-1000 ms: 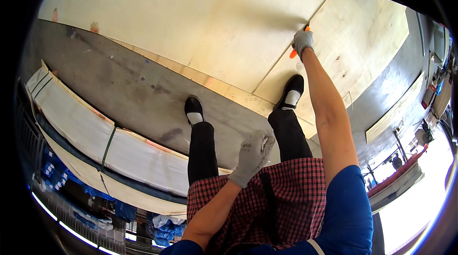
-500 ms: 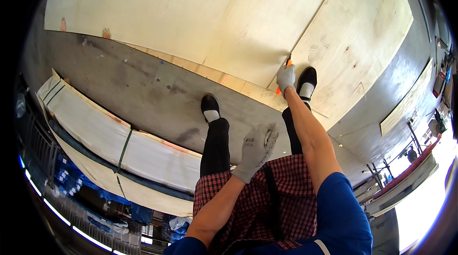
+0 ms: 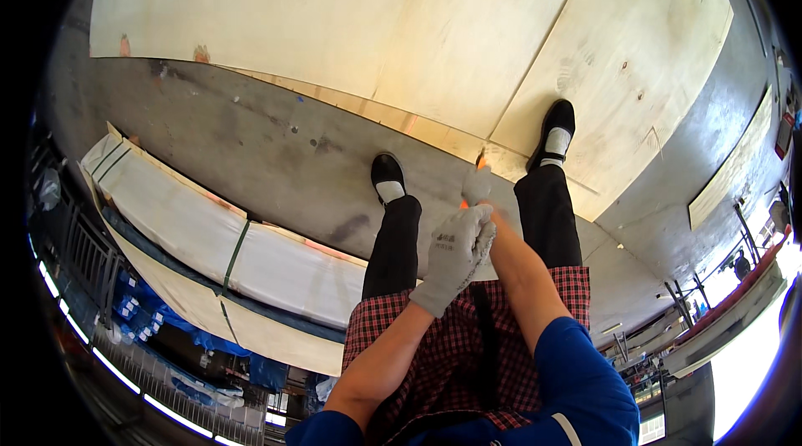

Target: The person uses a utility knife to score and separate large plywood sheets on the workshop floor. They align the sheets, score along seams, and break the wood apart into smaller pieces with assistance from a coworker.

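Hand, right (image 3: 476, 185), grey-gloved, closed around orange tool (image 3: 481, 162), which shows at both ends of the fist; left hand (image 3: 456, 247), likewise gloved, just below it in view, fingers curled, contents unclear; pale wooden sheets (image 3: 317, 20) ahead of both hands; black shoe (image 3: 558, 120) to their right; strapped, white-wrapped stack (image 3: 284, 266) to their left.

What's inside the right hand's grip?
An orange tool: orange shows above and below the right hand. Its middle can't be seen; the closed grip covers it.

Smooth matt wooden sheets (image 3: 334, 20), matt cloth gloves (image 3: 451, 252), plastic-looking tool (image 3: 482, 162), cloth apron (image 3: 511, 362), scuffed floor (image 3: 251, 116), glossy at right
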{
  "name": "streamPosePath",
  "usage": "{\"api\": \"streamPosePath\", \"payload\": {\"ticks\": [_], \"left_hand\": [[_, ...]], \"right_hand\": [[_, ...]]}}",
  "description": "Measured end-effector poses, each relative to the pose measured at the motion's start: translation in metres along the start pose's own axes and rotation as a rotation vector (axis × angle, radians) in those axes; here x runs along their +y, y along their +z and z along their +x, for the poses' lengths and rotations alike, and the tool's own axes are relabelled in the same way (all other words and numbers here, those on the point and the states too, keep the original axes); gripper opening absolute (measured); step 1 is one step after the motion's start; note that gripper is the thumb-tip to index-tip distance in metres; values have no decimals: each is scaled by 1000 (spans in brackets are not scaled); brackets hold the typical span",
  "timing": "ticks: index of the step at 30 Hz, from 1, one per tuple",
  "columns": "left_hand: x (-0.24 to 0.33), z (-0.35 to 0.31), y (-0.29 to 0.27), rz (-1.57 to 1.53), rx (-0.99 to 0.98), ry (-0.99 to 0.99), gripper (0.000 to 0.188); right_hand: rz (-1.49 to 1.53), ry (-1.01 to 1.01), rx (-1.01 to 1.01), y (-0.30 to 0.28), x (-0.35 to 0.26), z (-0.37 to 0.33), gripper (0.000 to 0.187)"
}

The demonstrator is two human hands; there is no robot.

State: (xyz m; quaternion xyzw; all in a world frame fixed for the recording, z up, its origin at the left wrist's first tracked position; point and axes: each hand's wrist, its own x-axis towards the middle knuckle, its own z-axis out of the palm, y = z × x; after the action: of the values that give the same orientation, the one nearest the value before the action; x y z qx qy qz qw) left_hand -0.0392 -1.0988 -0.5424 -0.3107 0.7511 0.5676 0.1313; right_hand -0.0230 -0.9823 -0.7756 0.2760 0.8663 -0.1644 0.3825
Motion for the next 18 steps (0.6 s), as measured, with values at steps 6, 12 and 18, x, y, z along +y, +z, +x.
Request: {"api": "streamPosePath", "payload": {"ticks": [6,12,18], "left_hand": [[-20,-14,5,235,-38,-16,16],[-11,-56,0,230,-135,-114,24],[50,-76,-85,419,-121,52,21]], "right_hand": [[113,262,-179,0,8,-66,28],[322,108,-137,-92,-46,-47,33],[452,82,-113,-241,-60,-39,28]]}}
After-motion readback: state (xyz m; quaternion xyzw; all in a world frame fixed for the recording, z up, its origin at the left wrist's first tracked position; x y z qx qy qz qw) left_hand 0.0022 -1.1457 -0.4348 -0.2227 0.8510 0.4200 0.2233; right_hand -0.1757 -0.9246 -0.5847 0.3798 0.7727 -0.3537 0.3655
